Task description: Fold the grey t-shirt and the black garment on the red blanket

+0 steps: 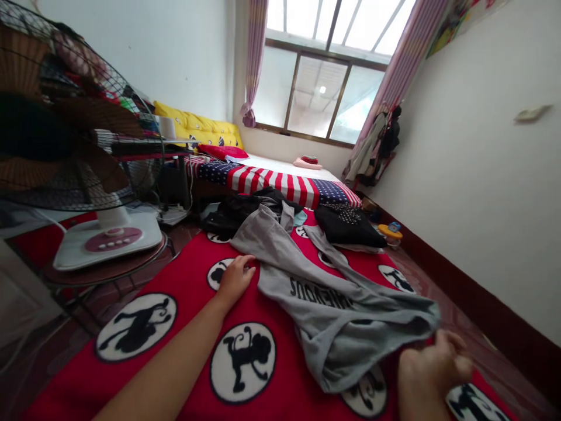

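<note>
two bare hands frame one grey sweatshirt (307, 280), lying loose and rumpled over a red blanket (188, 272) with monkey-print circles. nearest, right hand (438, 362) is at the corner of the garment's wide open end, fingers bent in; blurred, so can't tell if it pinches the edge or only touches it. left hand (236, 280) is a bit farther out, at the garment's left side, fingers loosely curled, thumb a little apart, no cloth seen between them; contact with the grey edge unclear. step in hand looks like laying out or straightening the sweatshirt: body slanted, dark lettering upside down from here, the open end gaping, narrow parts trailing off to the far side. next move, as a judgement, calls for a light hold at the edges and an even pull to flatten the creases, since soft cloth could bunch or twist if only one side is drawn. past it, a dark clothes pile (232, 213) sits just beside the sweatshirt's far end, with folded black clothing (350, 225) to its right. farther, a bed with a stars-and-stripes cover (272, 182), then a window (322, 93) with purplish curtains (255, 58).
</note>
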Motion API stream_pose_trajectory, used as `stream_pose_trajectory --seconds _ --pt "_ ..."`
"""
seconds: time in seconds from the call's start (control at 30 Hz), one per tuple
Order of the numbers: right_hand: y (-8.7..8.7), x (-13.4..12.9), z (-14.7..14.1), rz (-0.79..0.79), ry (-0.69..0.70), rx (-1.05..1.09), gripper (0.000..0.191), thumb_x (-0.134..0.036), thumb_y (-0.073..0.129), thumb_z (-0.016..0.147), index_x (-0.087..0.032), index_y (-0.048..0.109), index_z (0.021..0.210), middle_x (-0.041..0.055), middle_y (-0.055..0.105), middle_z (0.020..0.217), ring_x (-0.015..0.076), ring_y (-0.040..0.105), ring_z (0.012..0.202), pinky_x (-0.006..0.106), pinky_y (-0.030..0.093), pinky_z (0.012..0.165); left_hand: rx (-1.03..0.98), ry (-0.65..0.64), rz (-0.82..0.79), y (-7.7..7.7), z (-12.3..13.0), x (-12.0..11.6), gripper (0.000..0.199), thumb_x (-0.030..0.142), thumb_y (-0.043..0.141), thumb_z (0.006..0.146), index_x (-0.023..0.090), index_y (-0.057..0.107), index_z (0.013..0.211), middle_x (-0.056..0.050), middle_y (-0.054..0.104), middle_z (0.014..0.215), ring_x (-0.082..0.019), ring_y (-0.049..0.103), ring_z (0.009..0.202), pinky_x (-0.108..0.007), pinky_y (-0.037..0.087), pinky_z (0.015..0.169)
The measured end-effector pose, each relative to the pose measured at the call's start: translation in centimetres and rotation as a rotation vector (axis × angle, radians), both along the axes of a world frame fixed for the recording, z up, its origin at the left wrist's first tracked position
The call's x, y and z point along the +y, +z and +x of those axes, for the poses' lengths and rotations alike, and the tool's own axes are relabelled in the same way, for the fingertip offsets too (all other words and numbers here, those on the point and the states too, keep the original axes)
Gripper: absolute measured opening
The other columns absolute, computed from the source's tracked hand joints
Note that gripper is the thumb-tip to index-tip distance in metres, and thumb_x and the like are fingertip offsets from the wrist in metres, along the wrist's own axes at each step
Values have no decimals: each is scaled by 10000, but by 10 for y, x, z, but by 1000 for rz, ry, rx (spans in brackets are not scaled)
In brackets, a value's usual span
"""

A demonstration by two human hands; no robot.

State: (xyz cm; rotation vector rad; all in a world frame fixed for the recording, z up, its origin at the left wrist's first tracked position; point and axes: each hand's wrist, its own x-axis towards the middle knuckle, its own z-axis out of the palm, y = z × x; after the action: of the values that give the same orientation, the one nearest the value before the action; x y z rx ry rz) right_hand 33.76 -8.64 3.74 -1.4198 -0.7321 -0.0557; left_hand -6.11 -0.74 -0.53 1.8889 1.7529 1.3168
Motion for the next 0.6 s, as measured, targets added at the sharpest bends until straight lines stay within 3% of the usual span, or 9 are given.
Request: stream_pose_trajectory --seconds 0.07,0.1,0.13,0.23,0.3,0.4,0.43,0.5,0.6 --pt "7 -9 -30 223 -30 70 362 -398 513 834 -223 539 1150 118 581 1181 291 577 1105 494 494 884 -16 -3 -3 0 -1 1 265 174 561 793 177 657 1040 -71 673 1010 -215 642 959 -344 513 892" --pt "10 -14 -49 256 20 45 345 -380 548 828 -215 557 1131 109 594 1176 276 577 1109 481 473 935 -24 -6 -4 -1 -1 1 259 176 560 794 176 661 1032 -71 677 1009 -214 644 960 -338 516 885" --pt "12 -18 -68 221 159 -6 314 -366 566 829 -208 581 1100 103 612 1158 262 585 1094 464 461 958 -31 -9 -5 0 -2 1 252 179 559 795 175 666 1024 -72 681 1010 -214 645 963 -334 518 879" --pt "13 -26 -126 -153 742 -273 270 -360 570 838 -219 629 1060 85 639 1150 233 603 1067 401 473 948 -56 -19 -3 1 -2 0 219 187 551 797 175 687 968 -68 698 978 -211 654 931 -334 522 859" --pt "7 -25 -159 -416 976 -522 430 -362 654 766 -229 612 1173 95 585 1284 258 543 1184 401 435 1003 -79 -26 2 2 -2 -1 197 189 545 795 181 700 917 -57 713 933 -205 662 891 -333 522 850" --pt "-7 -10 -193 -681 949 -858 744 -363 734 686 -231 484 1375 119 404 1485 327 373 1347 471 332 1080 -128 -25 15 5 -2 -2 192 203 539 790 188 706 884 -45 728 902 -197 673 855 -318 531 818" --pt "-10 -3 -200 -738 880 -927 736 -351 713 717 -238 458 1399 120 382 1501 337 367 1346 486 339 1062 -148 -21 19 5 -2 -2 193 209 539 786 189 707 880 -46 731 902 -197 675 849 -314 535 802" --pt "-13 13 -206 -803 744 -1006 537 -257 581 831 -252 503 1362 106 434 1469 320 437 1283 449 391 993 -191 -7 28 6 -2 -1 192 222 546 773 188 707 872 -51 734 902 -200 679 838 -312 539 778" --pt "-6 29 -201 -802 688 -1019 419 -82 364 884 -228 635 1167 83 634 1237 251 554 1117 325 424 873 -272 29 46 5 -5 2 218 249 559 754 181 700 906 -64 733 921 -208 682 833 -318 541 767"
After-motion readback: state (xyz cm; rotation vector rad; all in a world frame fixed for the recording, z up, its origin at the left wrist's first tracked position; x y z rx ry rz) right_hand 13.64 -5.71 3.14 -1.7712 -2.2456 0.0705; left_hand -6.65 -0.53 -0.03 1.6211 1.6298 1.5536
